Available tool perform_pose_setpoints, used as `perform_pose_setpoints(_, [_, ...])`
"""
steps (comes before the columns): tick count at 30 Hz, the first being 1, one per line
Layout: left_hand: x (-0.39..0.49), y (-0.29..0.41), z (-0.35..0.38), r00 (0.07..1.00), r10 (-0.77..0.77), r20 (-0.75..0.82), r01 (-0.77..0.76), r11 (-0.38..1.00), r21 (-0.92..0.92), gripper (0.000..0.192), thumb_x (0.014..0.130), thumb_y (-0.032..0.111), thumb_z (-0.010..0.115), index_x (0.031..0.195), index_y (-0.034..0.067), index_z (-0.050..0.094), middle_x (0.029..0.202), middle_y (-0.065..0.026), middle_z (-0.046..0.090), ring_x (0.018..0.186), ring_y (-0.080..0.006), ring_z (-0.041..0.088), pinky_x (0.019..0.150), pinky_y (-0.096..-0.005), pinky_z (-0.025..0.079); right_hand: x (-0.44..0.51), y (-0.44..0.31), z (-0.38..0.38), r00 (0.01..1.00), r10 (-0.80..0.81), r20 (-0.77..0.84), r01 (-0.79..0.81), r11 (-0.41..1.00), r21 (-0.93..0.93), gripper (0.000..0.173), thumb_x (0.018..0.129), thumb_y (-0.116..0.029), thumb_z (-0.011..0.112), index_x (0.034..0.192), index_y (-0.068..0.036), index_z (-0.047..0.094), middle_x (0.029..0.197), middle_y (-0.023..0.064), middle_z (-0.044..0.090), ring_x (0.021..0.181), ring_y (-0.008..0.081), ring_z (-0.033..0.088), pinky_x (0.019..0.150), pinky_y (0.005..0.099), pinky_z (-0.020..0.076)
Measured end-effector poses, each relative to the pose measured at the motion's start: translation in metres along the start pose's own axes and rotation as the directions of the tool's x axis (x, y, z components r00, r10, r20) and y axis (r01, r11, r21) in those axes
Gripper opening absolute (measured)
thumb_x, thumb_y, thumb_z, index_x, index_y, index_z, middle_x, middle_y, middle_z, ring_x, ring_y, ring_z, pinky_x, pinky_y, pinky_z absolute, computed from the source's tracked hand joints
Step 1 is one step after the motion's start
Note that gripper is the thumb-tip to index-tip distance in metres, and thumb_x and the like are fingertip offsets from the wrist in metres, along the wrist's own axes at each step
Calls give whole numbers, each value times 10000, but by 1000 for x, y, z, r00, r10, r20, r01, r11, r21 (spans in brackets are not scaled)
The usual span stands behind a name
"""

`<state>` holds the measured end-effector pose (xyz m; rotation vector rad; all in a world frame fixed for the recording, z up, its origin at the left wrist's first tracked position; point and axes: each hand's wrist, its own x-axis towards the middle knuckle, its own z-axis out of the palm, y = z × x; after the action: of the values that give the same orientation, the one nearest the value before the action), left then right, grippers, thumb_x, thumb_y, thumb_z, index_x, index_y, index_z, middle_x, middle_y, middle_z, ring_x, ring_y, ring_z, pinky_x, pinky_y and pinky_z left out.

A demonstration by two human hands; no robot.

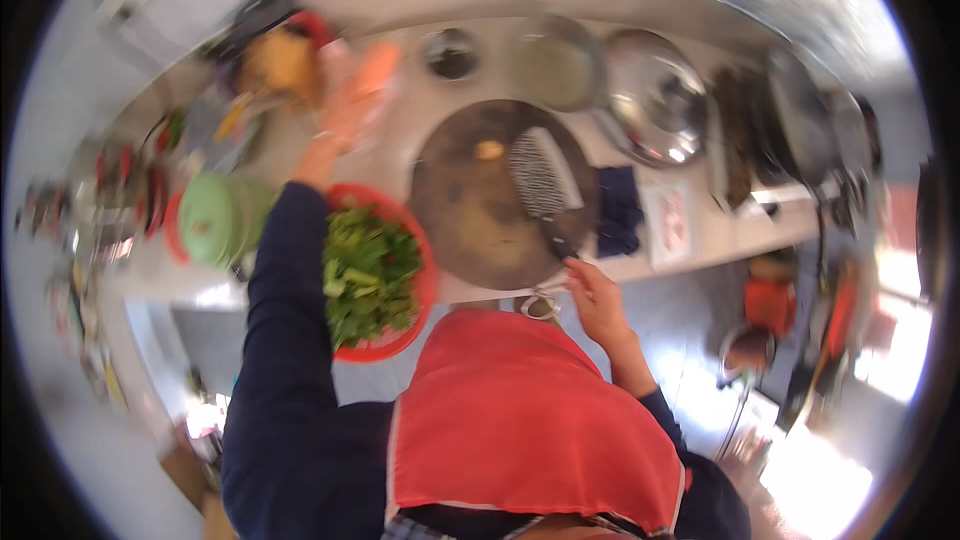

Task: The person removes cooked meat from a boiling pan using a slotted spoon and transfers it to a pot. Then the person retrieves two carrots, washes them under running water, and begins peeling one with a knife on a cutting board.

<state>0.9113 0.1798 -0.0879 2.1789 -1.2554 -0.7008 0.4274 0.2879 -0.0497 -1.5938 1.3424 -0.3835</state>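
Note:
My right hand (600,304) holds the end of the black handle of a wide kitchen knife (541,176), whose patterned blade is over a round, dark cutting board (465,217). A small orange-yellow piece (490,150) lies on the board, left of the blade. Beyond the board's left side, my left hand (337,124) reaches out, blurred, at a bright orange item (379,67) that seems to be in clear plastic; its grip cannot be made out. Chopped leafy greens (371,270) fill a red plastic basket (426,277) beside my left sleeve.
A small metal bowl (450,54), a bowl of pale liquid (556,64) and a steel lid (656,97) line the back. A folded dark cloth (619,210) and a white packet (670,225) lie right of the board. A green lidded container (214,219) stands at left.

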Motion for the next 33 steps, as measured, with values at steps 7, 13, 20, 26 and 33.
perform_pose_setpoints(7, [-23,-31,0,987,6,-162,-58,946,-318,602,752,302,782,1214,-31,587,1082,-171,681,981,-240,655,867,-330,500,51,-19,27,963,-155,221,161,987,-10,286,931,-98,596,1202,-7,611,1015,166,686,916,242,684,780,327,531])
perform_pose_setpoints(13, [-27,-33,0,989,-10,-146,-57,892,-448,597,798,274,761,1259,-50,564,1123,-156,667,999,-193,636,878,-306,495,138,-85,50,911,-323,257,325,945,33,294,932,-106,592,1206,-2,605,984,169,680,866,223,676,761,316,522])
perform_pose_setpoints(20, [-30,-48,-18,993,-118,-13,64,630,-774,554,872,240,706,1307,-49,522,1176,-100,632,1032,-150,614,891,-284,493,220,-117,113,922,-213,324,131,958,256,337,924,-129,585,1232,6,595,970,113,681,877,179,663,765,299,524])
perform_pose_setpoints(26, [-38,-59,-17,979,-202,-16,77,446,-892,505,854,191,732,1272,-32,556,1107,-69,650,968,-124,620,835,-260,502,276,-129,172,936,-82,341,-41,940,339,420,900,-208,609,1258,10,577,1060,141,663,973,214,650,820,330,524])
perform_pose_setpoints(33, [-43,-74,-6,981,-189,-43,22,328,-944,432,861,162,720,1228,-26,593,1083,-51,652,932,-112,613,819,-256,500,312,-175,220,925,-378,33,379,925,-33,558,878,-282,649,1352,-27,501,1251,195,577,1122,315,598,907,396,504])
